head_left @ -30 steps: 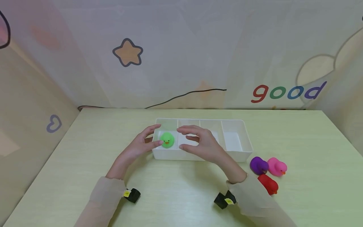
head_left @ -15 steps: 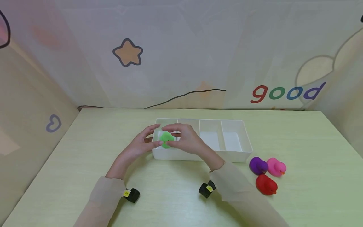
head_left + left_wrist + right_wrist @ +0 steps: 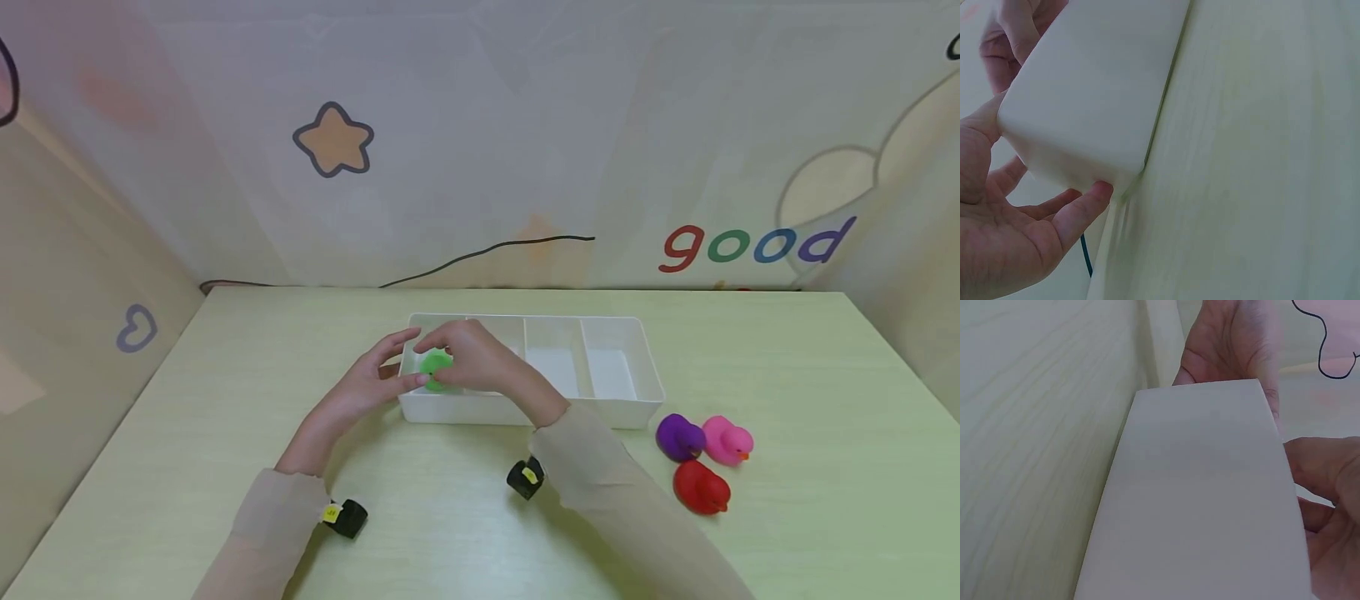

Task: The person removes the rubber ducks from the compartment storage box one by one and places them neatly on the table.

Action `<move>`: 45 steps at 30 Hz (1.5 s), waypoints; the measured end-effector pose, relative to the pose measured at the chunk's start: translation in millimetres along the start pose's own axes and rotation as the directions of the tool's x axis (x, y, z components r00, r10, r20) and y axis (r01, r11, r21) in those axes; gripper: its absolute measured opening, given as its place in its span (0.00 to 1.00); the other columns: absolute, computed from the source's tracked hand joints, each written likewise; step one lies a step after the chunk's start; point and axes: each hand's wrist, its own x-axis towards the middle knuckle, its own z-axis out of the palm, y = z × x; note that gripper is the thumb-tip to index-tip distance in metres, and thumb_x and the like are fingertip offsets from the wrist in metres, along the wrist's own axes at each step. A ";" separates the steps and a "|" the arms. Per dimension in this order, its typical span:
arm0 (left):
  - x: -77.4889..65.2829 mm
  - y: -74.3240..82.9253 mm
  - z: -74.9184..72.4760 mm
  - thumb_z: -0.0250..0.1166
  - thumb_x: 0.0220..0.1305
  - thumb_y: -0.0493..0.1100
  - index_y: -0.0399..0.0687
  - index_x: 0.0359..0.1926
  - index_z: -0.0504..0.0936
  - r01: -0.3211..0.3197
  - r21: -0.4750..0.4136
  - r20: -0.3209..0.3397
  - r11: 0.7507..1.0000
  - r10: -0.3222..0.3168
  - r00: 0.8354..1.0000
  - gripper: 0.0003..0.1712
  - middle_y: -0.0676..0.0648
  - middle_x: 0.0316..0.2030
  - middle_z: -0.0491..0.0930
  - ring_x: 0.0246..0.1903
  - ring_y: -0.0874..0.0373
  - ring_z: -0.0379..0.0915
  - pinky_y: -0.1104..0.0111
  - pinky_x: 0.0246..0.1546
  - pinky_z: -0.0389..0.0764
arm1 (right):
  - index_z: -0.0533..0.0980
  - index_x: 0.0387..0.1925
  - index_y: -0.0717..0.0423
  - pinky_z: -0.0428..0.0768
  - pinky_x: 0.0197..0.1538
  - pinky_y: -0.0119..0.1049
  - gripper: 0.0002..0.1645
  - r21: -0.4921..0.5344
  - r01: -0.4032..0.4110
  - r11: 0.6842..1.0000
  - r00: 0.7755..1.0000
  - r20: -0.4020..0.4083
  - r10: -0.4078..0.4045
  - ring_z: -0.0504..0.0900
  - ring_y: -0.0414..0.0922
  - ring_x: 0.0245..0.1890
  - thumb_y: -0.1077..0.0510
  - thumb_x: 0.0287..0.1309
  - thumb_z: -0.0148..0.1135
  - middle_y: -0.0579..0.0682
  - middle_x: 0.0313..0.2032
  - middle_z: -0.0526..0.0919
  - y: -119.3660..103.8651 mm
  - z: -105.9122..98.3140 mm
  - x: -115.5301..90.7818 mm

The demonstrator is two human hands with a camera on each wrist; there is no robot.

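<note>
A white tray (image 3: 465, 410) divided into compartments in a row stands on the table. At its left end my left hand (image 3: 367, 373) grips it, thumb over the front rim; the left wrist view shows fingertips (image 3: 1102, 189) against the end wall. A green rubber duck (image 3: 432, 365) sits in the leftmost compartment, partly hidden by my right hand (image 3: 480, 357). That hand reaches over the front rim and pinches the duck between thumb and curled fingers. In the right wrist view the tray's front wall (image 3: 1197, 487) hides the duck.
Right of the tray, a purple duck (image 3: 681, 437), a pink duck (image 3: 727, 440) and a red duck (image 3: 702, 487) lie close together on the table (image 3: 420, 542). A printed cloth (image 3: 480, 150) hangs behind the table's far edge.
My right hand has moved left along the tray to the green duck, and its fingers have closed round it. My left hand has stayed at the tray's left end.
</note>
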 end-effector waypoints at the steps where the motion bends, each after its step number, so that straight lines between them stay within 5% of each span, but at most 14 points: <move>1: -0.4 -0.1 -0.4 0.63 0.58 0.48 0.61 0.67 0.55 0.000 -0.001 0.001 1.000 0.000 1.000 0.39 0.42 0.68 0.47 0.64 0.41 0.51 0.51 0.54 0.67 | 0.78 0.44 0.65 0.70 0.37 0.27 0.20 -0.026 -0.006 1.000 1.000 0.018 0.006 0.75 0.44 0.34 0.70 0.44 0.63 0.55 0.45 0.81 -1.3 0.2 2.1; 4: -1.2 -0.7 -1.7 0.64 0.58 0.48 0.61 0.67 0.55 0.001 -0.003 0.001 1.000 -0.001 1.000 0.39 0.41 0.68 0.46 0.64 0.41 0.51 0.51 0.54 0.67 | 0.79 0.44 0.65 0.65 0.33 0.28 0.19 -0.097 -0.040 0.995 0.996 0.077 0.047 0.69 0.44 0.27 0.70 0.45 0.63 0.55 0.44 0.82 -5.5 1.6 8.5; 10: -1.1 -0.8 -2.4 0.64 0.58 0.47 0.59 0.67 0.55 -0.009 -0.012 0.007 1.000 0.009 1.000 0.39 0.42 0.67 0.48 0.65 0.41 0.49 0.51 0.55 0.67 | 0.81 0.39 0.61 0.75 0.44 0.34 0.13 -0.324 -0.092 0.942 0.979 0.144 0.145 0.77 0.46 0.39 0.67 0.47 0.64 0.50 0.40 0.83 -13.6 6.7 17.0; 16: -1.4 0.8 -1.6 0.64 0.58 0.45 0.59 0.68 0.55 -0.008 -0.018 0.007 1.000 0.008 1.000 0.39 0.42 0.67 0.49 0.65 0.41 0.49 0.51 0.55 0.67 | 0.80 0.28 0.59 0.66 0.27 0.27 0.02 -0.450 -0.085 0.889 0.973 0.153 0.170 0.66 0.40 0.24 0.65 0.50 0.64 0.46 0.24 0.78 -19.2 9.9 20.3; 21: -1.0 1.0 -1.2 0.64 0.58 0.45 0.59 0.67 0.55 -0.002 -0.022 0.004 1.000 0.002 1.000 0.39 0.42 0.67 0.49 0.65 0.41 0.50 0.51 0.55 0.66 | 0.78 0.27 0.59 0.61 0.23 0.26 0.04 -0.481 -0.074 0.873 0.979 0.131 0.155 0.62 0.39 0.21 0.61 0.51 0.65 0.44 0.19 0.70 -19.3 12.6 19.9; 32: -0.2 1.6 -0.6 0.64 0.58 0.45 0.59 0.68 0.55 -0.002 -0.024 0.005 1.000 0.002 1.000 0.40 0.41 0.68 0.46 0.65 0.40 0.49 0.51 0.55 0.66 | 0.78 0.26 0.57 0.62 0.24 0.26 0.02 -0.481 -0.017 0.876 0.990 0.114 0.082 0.62 0.39 0.21 0.65 0.49 0.65 0.44 0.17 0.69 -15.3 10.7 17.1; 40: 0.2 2.0 -0.1 0.65 0.57 0.46 0.59 0.67 0.55 0.003 -0.024 -0.005 1.000 -0.003 1.000 0.40 0.41 0.67 0.48 0.64 0.42 0.53 0.52 0.54 0.68 | 0.77 0.22 0.58 0.61 0.27 0.26 0.09 -0.354 0.029 0.935 0.999 0.041 -0.015 0.59 0.39 0.20 0.73 0.43 0.58 0.42 0.14 0.61 -11.5 -4.7 9.1; 45: 0.5 2.2 0.2 0.65 0.57 0.46 0.60 0.67 0.56 0.018 -0.016 -0.020 1.000 -0.018 1.000 0.40 0.41 0.67 0.49 0.63 0.41 0.53 0.51 0.54 0.68 | 0.81 0.35 0.62 0.60 0.25 0.24 0.12 -0.239 0.055 0.969 0.997 -0.030 -0.064 0.59 0.38 0.18 0.71 0.44 0.60 0.44 0.16 0.67 -8.4 -14.6 1.6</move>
